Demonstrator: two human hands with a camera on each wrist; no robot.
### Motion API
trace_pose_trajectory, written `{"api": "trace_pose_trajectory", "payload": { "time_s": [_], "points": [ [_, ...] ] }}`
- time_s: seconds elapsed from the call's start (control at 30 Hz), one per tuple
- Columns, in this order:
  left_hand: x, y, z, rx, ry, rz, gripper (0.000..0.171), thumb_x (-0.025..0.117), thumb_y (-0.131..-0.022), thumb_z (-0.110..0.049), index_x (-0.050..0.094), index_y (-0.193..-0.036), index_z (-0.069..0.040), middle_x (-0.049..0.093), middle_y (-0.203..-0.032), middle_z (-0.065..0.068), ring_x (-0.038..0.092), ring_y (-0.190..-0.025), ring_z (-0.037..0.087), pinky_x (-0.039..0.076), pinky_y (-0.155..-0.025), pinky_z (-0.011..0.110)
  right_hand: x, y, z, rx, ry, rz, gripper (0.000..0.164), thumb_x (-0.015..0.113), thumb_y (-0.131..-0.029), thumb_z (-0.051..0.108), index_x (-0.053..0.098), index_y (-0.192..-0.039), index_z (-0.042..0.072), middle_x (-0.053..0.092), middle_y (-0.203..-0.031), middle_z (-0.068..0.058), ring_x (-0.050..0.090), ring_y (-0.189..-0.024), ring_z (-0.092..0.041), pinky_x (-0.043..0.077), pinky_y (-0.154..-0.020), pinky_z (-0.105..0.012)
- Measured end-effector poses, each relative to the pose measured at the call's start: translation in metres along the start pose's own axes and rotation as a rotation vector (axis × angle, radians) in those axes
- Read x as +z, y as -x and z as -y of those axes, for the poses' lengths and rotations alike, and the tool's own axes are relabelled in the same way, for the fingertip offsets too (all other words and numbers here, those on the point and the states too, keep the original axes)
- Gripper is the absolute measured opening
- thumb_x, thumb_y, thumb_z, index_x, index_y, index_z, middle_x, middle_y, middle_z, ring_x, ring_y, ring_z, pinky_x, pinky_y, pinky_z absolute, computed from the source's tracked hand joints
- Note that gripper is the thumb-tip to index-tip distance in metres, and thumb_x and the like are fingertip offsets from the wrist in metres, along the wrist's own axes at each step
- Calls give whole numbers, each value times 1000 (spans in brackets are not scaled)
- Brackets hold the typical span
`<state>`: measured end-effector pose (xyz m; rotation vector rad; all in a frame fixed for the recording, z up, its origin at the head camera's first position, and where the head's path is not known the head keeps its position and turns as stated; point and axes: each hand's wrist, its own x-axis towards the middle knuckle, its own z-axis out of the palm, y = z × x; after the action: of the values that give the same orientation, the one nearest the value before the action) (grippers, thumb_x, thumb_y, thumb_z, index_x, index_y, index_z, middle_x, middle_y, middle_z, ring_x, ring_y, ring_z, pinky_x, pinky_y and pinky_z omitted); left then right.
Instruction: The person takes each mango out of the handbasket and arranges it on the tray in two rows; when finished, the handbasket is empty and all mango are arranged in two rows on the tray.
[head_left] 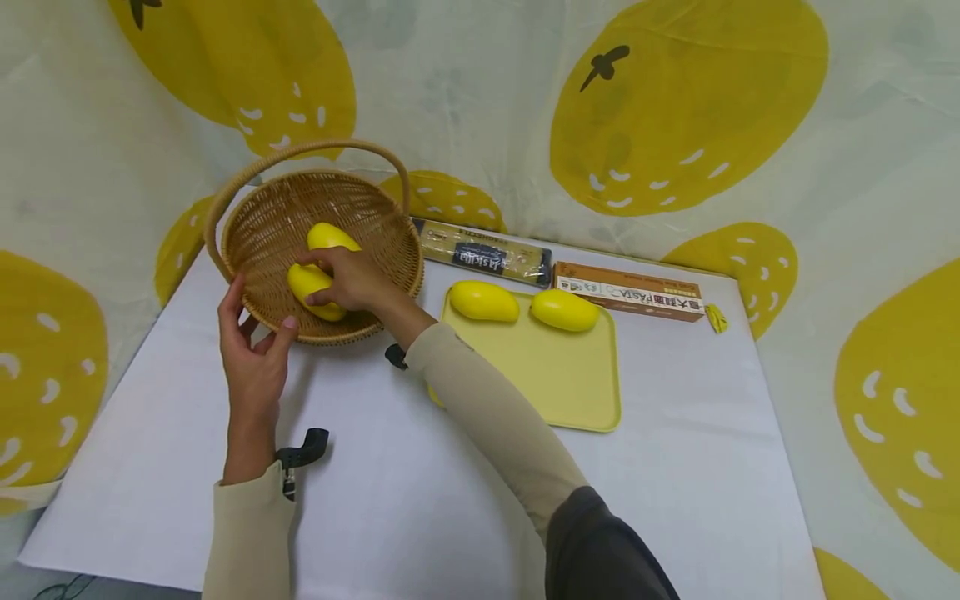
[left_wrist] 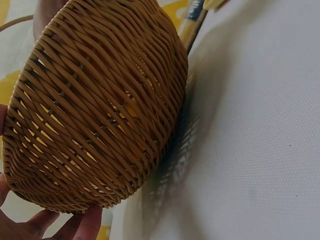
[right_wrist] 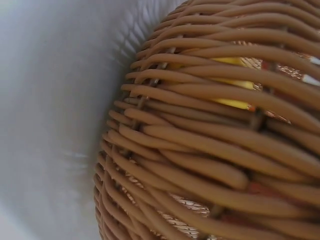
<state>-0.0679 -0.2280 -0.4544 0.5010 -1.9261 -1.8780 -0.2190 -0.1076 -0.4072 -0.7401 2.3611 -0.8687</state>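
Note:
A brown wicker basket [head_left: 390, 242] with a tall arched handle stands tilted at the back left, its mouth facing me. My left hand [head_left: 253, 367] grips its near left rim, and in the left wrist view the fingertips [left_wrist: 90, 222] press on the outer weave. My right hand [head_left: 351, 279] reaches inside over the rim and holds a yellow mango [head_left: 303, 287] between thumb and fingers. Another mango [head_left: 330, 236] lies just behind it in the basket. Through the weave, the right wrist view gives only slivers of yellow; the hand itself is hidden there.
Right of the basket, a pale yellow tray [head_left: 577, 392] carries two mangoes [head_left: 483, 301], partly behind my right sleeve. Behind it lie a spaghetti pack [head_left: 483, 252] and a brown pasta box [head_left: 628, 292], with a small crumpled yellow piece [head_left: 716, 318] at its end. Fruit-patterned cloth hangs behind.

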Motion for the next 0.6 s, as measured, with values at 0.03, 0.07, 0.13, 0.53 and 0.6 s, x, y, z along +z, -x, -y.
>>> {"api": "trace_pose_trajectory", "payload": {
  "time_s": [0.03, 0.07, 0.13, 0.53, 0.6],
  "points": [
    [0, 0, 0, 2, -1, 1, 80, 72, -99, -7, 34, -165, -32, 28, -173, -5, 37, -153, 33, 45, -119, 43, 1, -1, 0, 0, 17, 0, 67, 84, -92, 30, 57, -154, 31, 63, -153, 5, 55, -140, -12, 42, -115, -26],
    [-1, 1, 0, 5, -3, 1, 80, 72, -99, -7, 34, -165, -32, 28, -173, -5, 37, -153, 33, 45, -119, 43, 2, -1, 0, 3, 29, 2, 66, 84, -92, 30, 58, -153, 31, 63, -153, 5, 55, -138, -12, 42, -114, -27],
    [-1, 1, -1, 7, -8, 1, 80, 73, -99, -8, 34, -165, -32, 28, -173, -7, 37, -153, 33, 44, -120, 44, 3, -2, 1, 17, 42, 10, 65, 85, -92, 29, 59, -152, 32, 62, -152, 4, 56, -135, -12, 43, -114, -28],
    [-2, 2, -2, -7, 1, 6, 82, 73, -99, -7, 33, -165, -33, 26, -174, -9, 36, -153, 33, 42, -123, 48, 5, -1, 1, -6, 45, 119, 69, 82, -94, 17, 53, -153, 39, 54, -158, 9, 50, -128, -10, 41, -114, -29],
    [-2, 2, -2, -13, 0, 6, 82, 73, -99, -8, 33, -165, -33, 26, -173, -9, 36, -153, 33, 41, -123, 49, 5, -1, 0, -17, 58, 126, 70, 82, -94, 16, 52, -153, 38, 54, -158, 9, 49, -127, -10, 41, -114, -29]
  ]
}}
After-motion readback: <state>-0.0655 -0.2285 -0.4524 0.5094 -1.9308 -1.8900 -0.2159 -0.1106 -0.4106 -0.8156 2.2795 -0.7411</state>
